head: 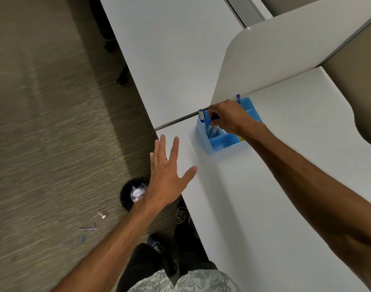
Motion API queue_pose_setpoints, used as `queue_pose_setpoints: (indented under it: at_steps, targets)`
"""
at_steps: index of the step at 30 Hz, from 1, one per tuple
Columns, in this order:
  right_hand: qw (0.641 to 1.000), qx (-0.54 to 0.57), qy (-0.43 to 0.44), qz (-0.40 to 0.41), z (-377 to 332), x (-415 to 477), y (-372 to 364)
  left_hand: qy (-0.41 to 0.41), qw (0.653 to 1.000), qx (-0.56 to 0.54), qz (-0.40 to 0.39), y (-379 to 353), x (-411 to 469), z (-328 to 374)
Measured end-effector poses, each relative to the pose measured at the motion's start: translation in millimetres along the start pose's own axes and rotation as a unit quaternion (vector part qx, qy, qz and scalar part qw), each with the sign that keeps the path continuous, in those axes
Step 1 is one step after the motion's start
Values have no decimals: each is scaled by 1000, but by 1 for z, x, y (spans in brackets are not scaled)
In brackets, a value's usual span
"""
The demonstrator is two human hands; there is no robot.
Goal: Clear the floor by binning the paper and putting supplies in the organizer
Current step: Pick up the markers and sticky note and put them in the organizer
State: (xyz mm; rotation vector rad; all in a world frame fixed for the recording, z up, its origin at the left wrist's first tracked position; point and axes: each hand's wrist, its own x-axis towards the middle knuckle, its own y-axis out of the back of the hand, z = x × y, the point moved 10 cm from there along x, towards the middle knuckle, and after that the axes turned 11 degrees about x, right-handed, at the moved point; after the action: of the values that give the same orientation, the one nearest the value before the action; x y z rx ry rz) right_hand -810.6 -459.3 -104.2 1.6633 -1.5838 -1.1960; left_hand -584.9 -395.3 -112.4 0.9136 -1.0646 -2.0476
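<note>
Head view, right hand (226,116) grip closed on blue pen (213,118) over organizer (220,143), left hand (165,175) splayed open, palm down

Organizer (220,142) sits on the desk (264,186) at its far edge, near the far-left corner, just before the partition (264,60). Markers (212,129) stand in its far-left compartment, right hand (229,116) over them. Left hand (165,175) hangs over the desk's left edge. Bin (125,194) on the floor left of that edge, paper (137,193) in it. Pens (88,229) lie on the floor left of the bin, nearer the person.
</note>
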Motion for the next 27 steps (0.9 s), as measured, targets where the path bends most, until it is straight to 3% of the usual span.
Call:
queue_pose_setpoints:
  at_steps: [6, 16, 23, 27]
  targets:
    - [1000, 9, -14, 21, 1, 10, -6, 3, 998, 54, 7, 4, -3, -5]
    - [997, 52, -40, 33, 4, 8, -4, 14, 1000, 27, 5, 3, -11, -17]
    - [988, 64, -17, 141, -22, -25, 16, 33, 999, 24, 29, 14, -24, -28]
    - [982, 98, 31, 161, -70, -56, 6, 62, 996, 30, 63, 22, -42, -50]
